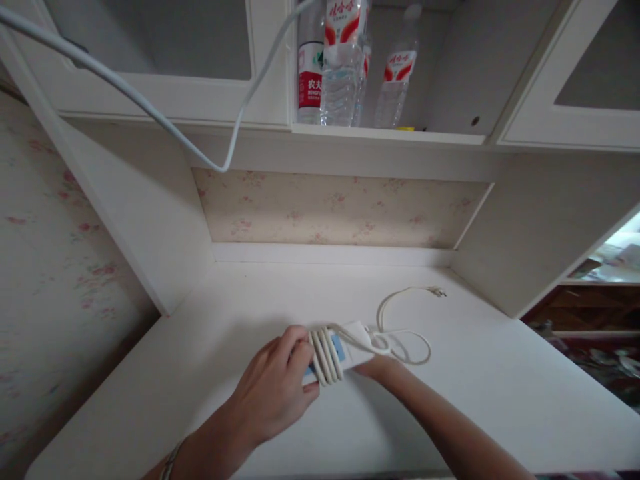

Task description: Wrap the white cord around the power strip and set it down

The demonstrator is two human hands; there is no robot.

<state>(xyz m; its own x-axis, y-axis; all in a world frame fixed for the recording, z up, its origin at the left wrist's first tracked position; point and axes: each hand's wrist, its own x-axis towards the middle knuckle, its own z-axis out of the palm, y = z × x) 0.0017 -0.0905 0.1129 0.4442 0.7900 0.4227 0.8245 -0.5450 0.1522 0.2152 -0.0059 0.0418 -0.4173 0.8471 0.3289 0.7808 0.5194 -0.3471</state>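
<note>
A white power strip (pixel 358 332) with blue panels is held just above the white desktop, tilted up toward the right. Several turns of its cream cord (pixel 326 357) are wound round its middle. My left hand (pixel 280 380) is closed round the strip's left end, fingers curled over the top beside the coils. My right hand (pixel 373 367) is under the right end, and its fingers are hidden behind the strip. Loose loops of cord trail off to the right, and the plug (pixel 439 291) lies on the desk farther back.
A white cable (pixel 220 168) hangs across the upper left, in front of the cabinet. Overhead, an open shelf (pixel 390 133) holds several plastic bottles (pixel 343 80). White side panels (pixel 550 220) border the desktop (pixel 240 300), with flowered wallpaper (pixel 300 207) behind.
</note>
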